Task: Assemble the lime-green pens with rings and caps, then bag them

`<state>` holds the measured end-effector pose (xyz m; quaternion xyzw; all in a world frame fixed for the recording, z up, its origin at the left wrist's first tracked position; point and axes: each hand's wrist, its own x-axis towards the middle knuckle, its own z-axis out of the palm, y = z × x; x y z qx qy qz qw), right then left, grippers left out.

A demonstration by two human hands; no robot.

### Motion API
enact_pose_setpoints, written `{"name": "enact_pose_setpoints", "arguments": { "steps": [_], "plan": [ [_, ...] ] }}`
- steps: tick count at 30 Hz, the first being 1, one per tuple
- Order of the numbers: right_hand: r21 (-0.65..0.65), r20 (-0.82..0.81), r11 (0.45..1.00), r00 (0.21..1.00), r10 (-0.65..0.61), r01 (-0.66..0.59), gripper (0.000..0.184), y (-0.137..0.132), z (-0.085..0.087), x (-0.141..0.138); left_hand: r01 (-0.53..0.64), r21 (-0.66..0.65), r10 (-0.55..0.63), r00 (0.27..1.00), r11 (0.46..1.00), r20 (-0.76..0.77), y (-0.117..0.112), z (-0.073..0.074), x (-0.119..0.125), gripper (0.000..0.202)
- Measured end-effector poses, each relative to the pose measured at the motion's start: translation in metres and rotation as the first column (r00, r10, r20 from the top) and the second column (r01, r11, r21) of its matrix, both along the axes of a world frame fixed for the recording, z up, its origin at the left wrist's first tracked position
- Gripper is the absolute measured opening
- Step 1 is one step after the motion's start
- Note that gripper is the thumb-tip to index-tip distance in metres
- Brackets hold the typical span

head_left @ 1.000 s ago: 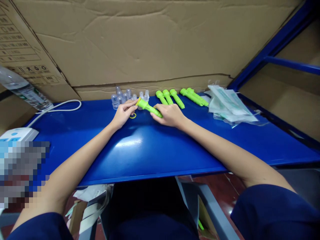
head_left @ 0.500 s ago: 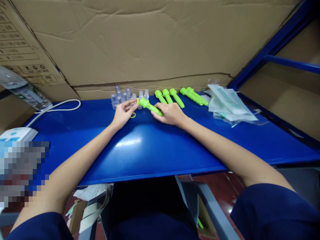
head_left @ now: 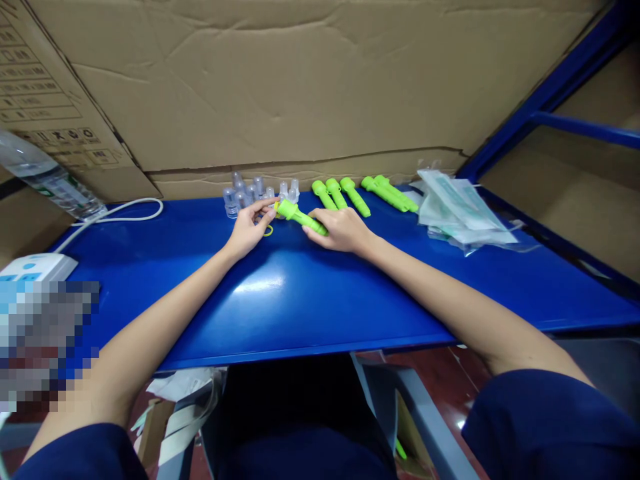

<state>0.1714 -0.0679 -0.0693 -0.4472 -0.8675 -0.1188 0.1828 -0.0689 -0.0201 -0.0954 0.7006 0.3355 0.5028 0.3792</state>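
Note:
My right hand (head_left: 343, 229) is wrapped round the handle of a lime-green plastic torch-shaped body (head_left: 296, 213), whose wide head points left. At that head, the thumb and fingers of my left hand (head_left: 249, 227) pinch a small yellow ring (head_left: 277, 208), which touches the rim or sits right beside it; I cannot tell which. Another thin yellow-green ring (head_left: 269, 231) shows just below my left fingertips. Behind my left hand stand several clear plastic caps (head_left: 231, 200), partly hidden by the fingers. More green torch-shaped bodies (head_left: 355, 197) lie behind my right hand.
Plastic-wrapped packets (head_left: 457, 207) lie at the right on the blue table (head_left: 300, 300). On the left are a water bottle (head_left: 65, 187), a white power strip (head_left: 40, 267) with its cable, and a blurred-out item. A cardboard wall (head_left: 300, 87) closes off the back.
Both hands keep their grip and hardly move. The left fingers sit slightly closer round the yellow ring at the green head, and the whole view has shifted a little.

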Motion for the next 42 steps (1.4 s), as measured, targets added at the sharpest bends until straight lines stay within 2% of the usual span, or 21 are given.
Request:
{"name": "enact_pose_setpoints", "arguments": {
  "steps": [5, 9, 12, 15, 20, 26, 31, 37, 42],
  "plan": [
    [0.011, -0.046, 1.0, 0.999, -0.008, 0.008, 0.039, 0.0, 0.001, 0.001, -0.139, 0.062, 0.14, 0.99, 0.988, -0.004, -0.003, 0.002, 0.001, 0.037],
    [0.012, -0.063, 1.0, 0.998, -0.013, 0.014, 0.04, -0.001, 0.001, 0.002, -0.207, 0.109, 0.206, 0.978, 0.972, 0.025, -0.005, 0.004, 0.002, 0.038],
    [-0.002, -0.039, 1.0, 0.999, 0.006, -0.006, 0.04, -0.001, 0.0, 0.002, -0.225, 0.107, 0.213, 0.97, 0.968, 0.117, -0.006, 0.004, 0.005, 0.043],
    [-0.02, -0.013, 0.999, 0.999, 0.035, -0.035, 0.041, -0.001, -0.003, 0.001, -0.163, 0.06, 0.148, 0.969, 0.985, 0.197, -0.007, 0.004, 0.008, 0.051],
    [-0.028, 0.009, 0.999, 0.999, 0.042, -0.041, 0.038, 0.0, -0.005, 0.0, -0.065, -0.013, 0.066, 0.981, 0.998, 0.183, -0.01, 0.007, 0.008, 0.056],
    [-0.056, 0.0, 0.998, 1.0, 0.025, -0.025, 0.038, 0.001, -0.005, 0.0, -0.004, 0.013, 0.002, 0.989, 1.0, 0.15, -0.015, 0.008, 0.008, 0.049],
    [-0.083, -0.026, 0.996, 0.999, 0.029, -0.031, 0.046, -0.002, -0.006, -0.004, 0.015, 0.066, -0.022, 0.993, 0.998, 0.113, -0.016, 0.005, 0.009, 0.042],
    [-0.169, -0.17, 0.979, 0.982, 0.086, -0.115, 0.063, -0.003, -0.006, -0.006, 0.009, 0.128, -0.016, 0.998, 0.992, 0.054, -0.018, 0.006, 0.008, 0.037],
    [-0.248, -0.352, 0.932, 0.92, 0.17, -0.266, 0.076, 0.0, -0.009, -0.006, 0.111, 0.129, -0.109, 0.994, 0.985, -0.02, -0.023, 0.006, 0.012, 0.039]
  ]
}}
